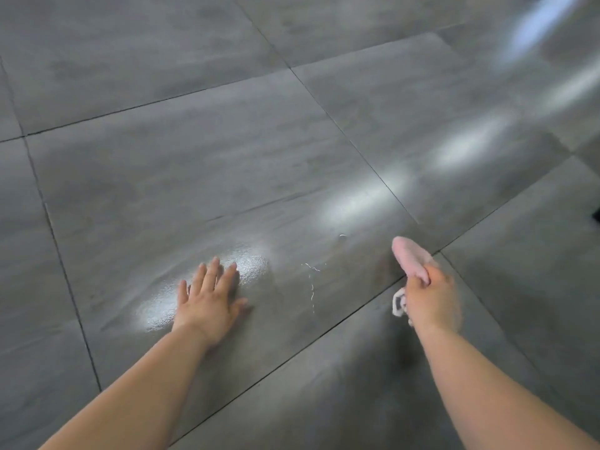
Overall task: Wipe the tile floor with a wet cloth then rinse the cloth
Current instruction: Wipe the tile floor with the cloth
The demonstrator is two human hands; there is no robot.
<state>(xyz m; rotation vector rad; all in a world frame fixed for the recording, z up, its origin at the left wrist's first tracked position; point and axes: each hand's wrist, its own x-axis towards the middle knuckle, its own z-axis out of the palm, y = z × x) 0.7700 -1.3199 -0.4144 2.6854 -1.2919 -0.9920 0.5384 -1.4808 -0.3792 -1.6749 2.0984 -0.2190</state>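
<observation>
Grey glossy tile floor (227, 141) shows wet sheen: wiping seemingly underway | left hand (207, 300) flat, fingers spread on tile | right hand (431, 300) grips bunched pink cloth (410, 258), apparently lifted | rinse remains

Two hands are counted, a left hand (207, 300) and a right hand (431, 300), plus one pink cloth (410, 258) and one tile floor (194, 157).

We see the right hand (431, 300) smeared by motion, its fingertips hidden in the pink cloth (410, 258), whose middle is lost in that grip. The left forearm (130, 384) and the right forearm (493, 384) run off the near edge. A dark thing (596, 216) is cut off at the right edge, and we cannot tell what it is. Left of the cloth, a pale squiggle (311, 284) on the tile floor (194, 157) is too small to identify.
</observation>
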